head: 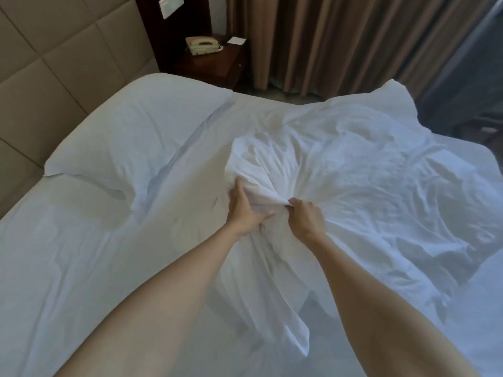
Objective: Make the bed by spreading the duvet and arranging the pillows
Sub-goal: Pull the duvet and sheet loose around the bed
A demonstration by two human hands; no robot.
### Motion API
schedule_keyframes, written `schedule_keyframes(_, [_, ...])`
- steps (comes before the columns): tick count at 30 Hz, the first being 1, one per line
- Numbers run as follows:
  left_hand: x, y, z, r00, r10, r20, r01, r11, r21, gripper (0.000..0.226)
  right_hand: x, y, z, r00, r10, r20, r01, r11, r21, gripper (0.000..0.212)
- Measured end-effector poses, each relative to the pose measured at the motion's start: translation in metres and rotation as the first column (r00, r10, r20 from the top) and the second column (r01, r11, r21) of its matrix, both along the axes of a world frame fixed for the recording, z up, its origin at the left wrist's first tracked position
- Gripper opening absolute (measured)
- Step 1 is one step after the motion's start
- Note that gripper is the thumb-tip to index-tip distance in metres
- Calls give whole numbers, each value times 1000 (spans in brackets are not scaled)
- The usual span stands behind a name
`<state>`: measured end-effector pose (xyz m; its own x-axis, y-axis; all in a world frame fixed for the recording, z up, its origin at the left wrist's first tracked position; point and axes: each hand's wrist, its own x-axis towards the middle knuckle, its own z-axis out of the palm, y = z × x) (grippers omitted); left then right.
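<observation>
A crumpled white duvet (367, 180) lies bunched over the right half of the bed, its near edge lifted off the mattress. My left hand (246, 210) grips a gathered fold of the duvet from the left. Beside it, my right hand (306, 217) pinches the same fold. A loose flap of the duvet hangs down between my forearms. One white pillow (136, 137) lies flat at the head of the bed, against the padded beige headboard (49, 72). The white bottom sheet (81, 254) is bare on the left half.
A dark wooden nightstand (212, 61) stands beyond the bed with a beige telephone (202, 44) and a white notepad (236, 40) on it. Brown curtains (326, 42) hang behind it. A dark area of floor lies at the far right.
</observation>
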<state>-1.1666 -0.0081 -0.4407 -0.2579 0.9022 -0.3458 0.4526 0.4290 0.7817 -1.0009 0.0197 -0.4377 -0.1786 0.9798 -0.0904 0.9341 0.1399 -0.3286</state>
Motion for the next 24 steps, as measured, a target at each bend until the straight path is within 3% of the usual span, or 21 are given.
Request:
schedule_keyframes(4, [23,15,16,964,256,77,-257,966,1,133,18,-34,8,996,-61,-67,64,997,52,28])
schedule_keyframes(7, [33,14,21,847,434,306,-451,892,-17,103,39,-65,14,991,-83,-102,90,993,73,33])
schedule_keyframes(9, [40,-3,25,828,468,308,-472,879,-67,84,56,-87,19,986,-109,-128,120,989,83,40])
schedule_keyframes(12, [61,-37,40,889,356,286,-361,932,-38,55,81,-123,29,971,-166,-173,183,979,88,47])
schedule_keyframes(16, [106,-81,77,938,188,292,-209,977,45,42,115,-171,55,928,-275,-253,305,948,88,49])
schedule_keyframes(24, [210,-184,142,966,-85,243,29,974,224,62,206,-268,118,799,-450,-400,521,849,85,51])
